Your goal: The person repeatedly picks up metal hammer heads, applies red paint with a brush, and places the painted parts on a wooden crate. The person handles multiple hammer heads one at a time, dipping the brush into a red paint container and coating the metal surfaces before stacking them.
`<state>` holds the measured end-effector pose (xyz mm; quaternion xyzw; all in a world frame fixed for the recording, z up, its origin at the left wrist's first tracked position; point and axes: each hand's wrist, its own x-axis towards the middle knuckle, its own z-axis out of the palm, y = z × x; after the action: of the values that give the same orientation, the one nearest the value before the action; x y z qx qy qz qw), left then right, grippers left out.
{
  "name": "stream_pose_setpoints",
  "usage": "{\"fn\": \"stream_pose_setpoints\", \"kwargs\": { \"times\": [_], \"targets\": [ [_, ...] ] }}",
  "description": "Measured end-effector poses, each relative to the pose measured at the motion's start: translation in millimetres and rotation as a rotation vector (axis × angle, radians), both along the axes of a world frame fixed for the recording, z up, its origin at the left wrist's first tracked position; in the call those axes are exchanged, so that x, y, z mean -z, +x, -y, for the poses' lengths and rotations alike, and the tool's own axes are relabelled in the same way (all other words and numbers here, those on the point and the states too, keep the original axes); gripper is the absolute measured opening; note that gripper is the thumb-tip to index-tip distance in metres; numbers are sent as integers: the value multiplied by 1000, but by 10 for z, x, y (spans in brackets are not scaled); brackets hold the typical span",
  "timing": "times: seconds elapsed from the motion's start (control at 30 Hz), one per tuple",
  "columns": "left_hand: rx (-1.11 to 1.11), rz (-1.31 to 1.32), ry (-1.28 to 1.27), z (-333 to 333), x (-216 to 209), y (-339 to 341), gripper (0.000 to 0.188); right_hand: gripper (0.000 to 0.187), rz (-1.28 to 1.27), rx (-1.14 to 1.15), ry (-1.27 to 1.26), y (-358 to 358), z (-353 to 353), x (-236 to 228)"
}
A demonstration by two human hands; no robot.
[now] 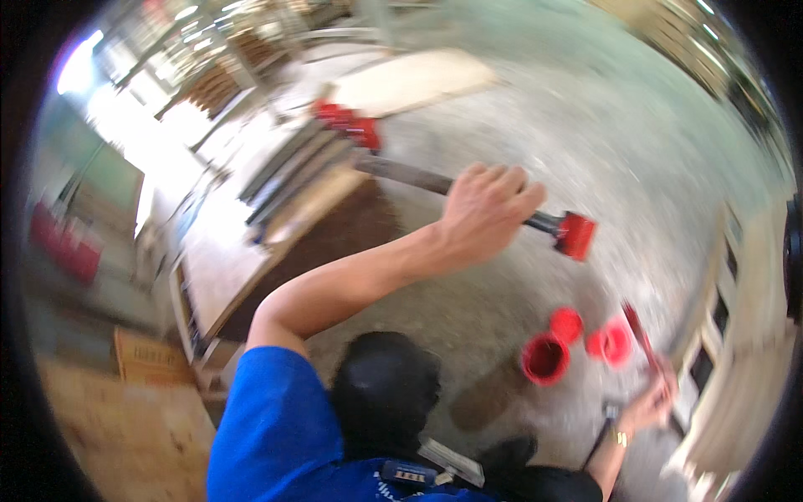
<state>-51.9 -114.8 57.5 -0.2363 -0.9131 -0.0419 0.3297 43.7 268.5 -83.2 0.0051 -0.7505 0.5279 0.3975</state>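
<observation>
My left hand (488, 213) is wrapped round a long dark bar (410, 174), holding it up off the floor. Its right end carries a bright red block-like piece (576, 236). At lower right, my right hand (652, 403) is closed on a slim red-coated tool that looks like a paintbrush (637, 328), though blur hides its exact shape. Just left of that hand, on the floor, stands a red tub (529, 368) with dark red contents. A small round red piece (566, 324) touches the tub's far side, and a lighter red container (616, 343) sits right of it.
On the left is a wooden-topped table (222, 272) bearing several dark bars (293, 171) with red ends (351, 124). A pale board (414, 81) lies beyond it. Pale wooden slats (732, 385) line the right side. A cardboard box (150, 358) is at the left.
</observation>
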Motion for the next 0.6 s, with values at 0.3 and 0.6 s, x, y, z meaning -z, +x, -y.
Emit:
{"fn": "stream_pose_setpoints", "kwargs": {
  "times": [0.3, 0.6],
  "targets": [
    [-810, -34, 162, 2990, -1037, 115, 33, 23, 182, -108, 20, -355, -84, -171],
    [-1111, 300, 361, 4552, -136, -620, 37, 21, 267, -40, 130, -605, 10, -707]
  ]
}}
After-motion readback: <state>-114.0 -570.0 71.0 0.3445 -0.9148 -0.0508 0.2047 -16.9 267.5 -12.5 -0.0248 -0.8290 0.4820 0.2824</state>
